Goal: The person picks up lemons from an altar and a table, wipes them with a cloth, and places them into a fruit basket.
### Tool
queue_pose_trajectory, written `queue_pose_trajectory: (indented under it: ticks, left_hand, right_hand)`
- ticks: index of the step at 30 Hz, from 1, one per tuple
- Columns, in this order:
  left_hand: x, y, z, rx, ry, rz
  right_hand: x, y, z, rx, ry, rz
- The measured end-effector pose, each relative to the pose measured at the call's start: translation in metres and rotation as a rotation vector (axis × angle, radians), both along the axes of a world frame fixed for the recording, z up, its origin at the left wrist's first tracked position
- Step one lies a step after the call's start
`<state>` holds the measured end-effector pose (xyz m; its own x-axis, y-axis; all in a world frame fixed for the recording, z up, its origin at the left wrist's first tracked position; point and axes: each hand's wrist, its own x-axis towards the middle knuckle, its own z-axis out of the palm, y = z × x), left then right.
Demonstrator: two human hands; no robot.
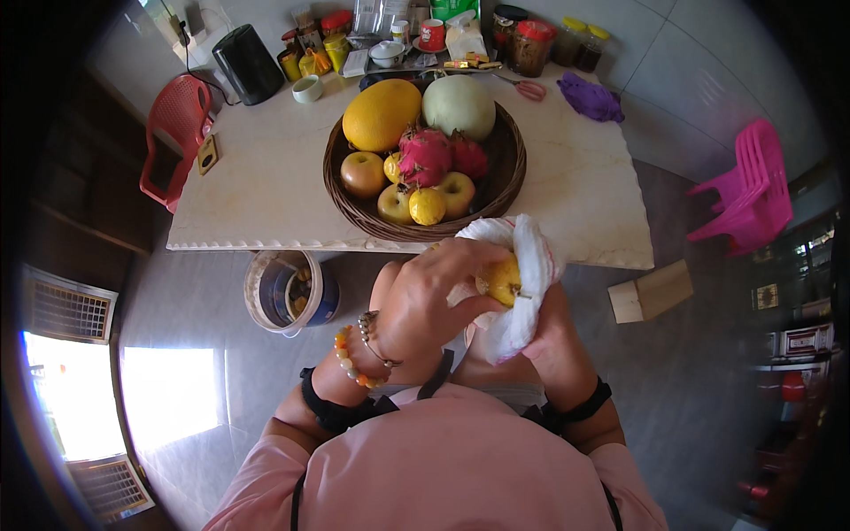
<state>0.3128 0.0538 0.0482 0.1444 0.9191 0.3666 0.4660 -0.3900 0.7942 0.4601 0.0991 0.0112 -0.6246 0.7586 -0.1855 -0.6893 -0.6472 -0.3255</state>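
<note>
My left hand (431, 292), with a beaded bracelet at its wrist, grips a yellow fruit (503, 280) between thumb and fingers. Beneath and around the fruit's right side is a white cloth (531, 265), held by my right hand (548, 325), whose fingers are mostly hidden under it. Both hands are just in front of a brown wicker basket (332, 192) on the table. In the basket lie a yellow melon (382, 115), a pale green melon (459, 106), red dragon fruits (425, 156), several apples (362, 174) and small yellow fruits (427, 206).
Jars (531, 50), red-handled scissors (530, 89) and a purple cloth (591, 97) lie along the far side of the stone-topped table (578, 199). Below its front edge stands a bucket (254, 292); a cardboard box (654, 291) is on the floor at right. Pink plastic chairs (754, 192) stand beyond.
</note>
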Motion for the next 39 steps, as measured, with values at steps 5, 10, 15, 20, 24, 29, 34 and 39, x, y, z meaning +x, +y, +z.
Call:
queue_pose_trajectory:
  ticks: [5,10,15,20,24,29,34,39]
  left_hand:
    - [0.001,0.0,0.001,0.051,0.005,0.017]
    - [0.001,0.003,-0.001,0.227,0.093,0.051]
    - [-0.007,0.003,0.004,0.037,-0.017,-0.03]
    - [-0.015,0.002,-0.007,-0.138,-0.3,-0.138]
    - [-0.011,0.003,-0.019,-0.33,-0.737,-0.194]
    - [-0.013,0.008,-0.029,-0.095,-0.358,-0.091]
    - [-0.01,0.005,-0.027,-0.102,-0.263,-0.076]
    - [-0.006,0.006,-0.022,-0.056,-0.163,-0.022]
  right_hand:
    - [0.002,0.004,0.0,0.093,0.051,-0.049]
    - [-0.006,-0.009,0.015,0.208,-0.194,-0.16]
    - [0.0,-0.008,0.001,0.322,-0.185,-0.108]
    - [-0.001,-0.014,-0.007,0.095,-0.321,-0.221]
    - [0.003,-0.016,-0.012,0.198,-0.352,-0.264]
    - [0.003,-0.017,-0.01,0.222,-0.082,-0.205]
    - [-0.001,-0.017,-0.012,0.262,-0.147,-0.214]
    - [0.008,-0.016,-0.008,0.96,-0.822,-0.429]
